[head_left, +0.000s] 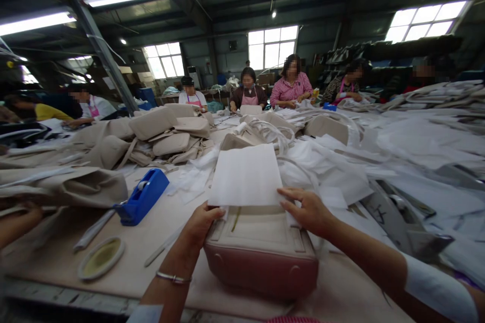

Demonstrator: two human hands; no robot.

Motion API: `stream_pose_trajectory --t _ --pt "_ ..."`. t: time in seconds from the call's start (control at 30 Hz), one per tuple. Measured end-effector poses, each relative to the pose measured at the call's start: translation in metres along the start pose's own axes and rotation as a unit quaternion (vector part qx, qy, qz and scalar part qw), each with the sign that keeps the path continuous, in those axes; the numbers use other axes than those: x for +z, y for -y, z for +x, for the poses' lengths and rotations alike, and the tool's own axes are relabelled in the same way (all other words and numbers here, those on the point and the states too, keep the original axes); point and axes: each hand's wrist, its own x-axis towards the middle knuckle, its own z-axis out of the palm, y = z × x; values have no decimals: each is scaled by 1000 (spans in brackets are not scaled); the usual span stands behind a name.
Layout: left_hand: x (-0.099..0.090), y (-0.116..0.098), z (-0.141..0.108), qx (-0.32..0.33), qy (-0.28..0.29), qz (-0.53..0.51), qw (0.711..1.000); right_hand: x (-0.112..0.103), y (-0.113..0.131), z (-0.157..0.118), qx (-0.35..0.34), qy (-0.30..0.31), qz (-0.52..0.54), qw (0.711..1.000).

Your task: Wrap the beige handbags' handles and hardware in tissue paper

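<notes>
A pale handbag (261,267) lies on its side on the table in front of me, its base facing me with a reddish tint. A white foam sheet (246,174) covers the far part of its upper face. My left hand (202,222) grips the sheet's near left corner, thumb on top, at the bag's left edge. At the sheet's near right corner is my right hand (306,209), its fingers apart and fingertips touching the sheet's edge. A short gold-coloured zip strip (236,218) shows on the bag just below the sheet.
Left of the bag are a blue tape dispenser (142,197), a round dish (101,258) and a flat tool (163,247). Beige bag parts (162,131) and white sheets (428,136) pile up beyond. Another person's hand (22,219) is at far left; several people sit opposite.
</notes>
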Motion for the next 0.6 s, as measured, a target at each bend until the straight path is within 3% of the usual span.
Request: stream_pose_trajectory --t 0.17,0.3,0.4,0.5,0.6 --pt "-9 26 -13 41 -107 -122 986 0 -9 0 31 0 6 1000" --pt "-13 27 -27 145 -150 -151 966 1 -4 1 11 27 16 999" --pt "-14 14 -25 188 -149 -27 970 -3 4 3 -19 55 61 996" --pt "-14 1 -10 172 -144 167 960 -13 8 4 -56 136 117 982" --pt "-12 -6 11 136 -154 270 941 -23 2 2 -74 174 154 970"
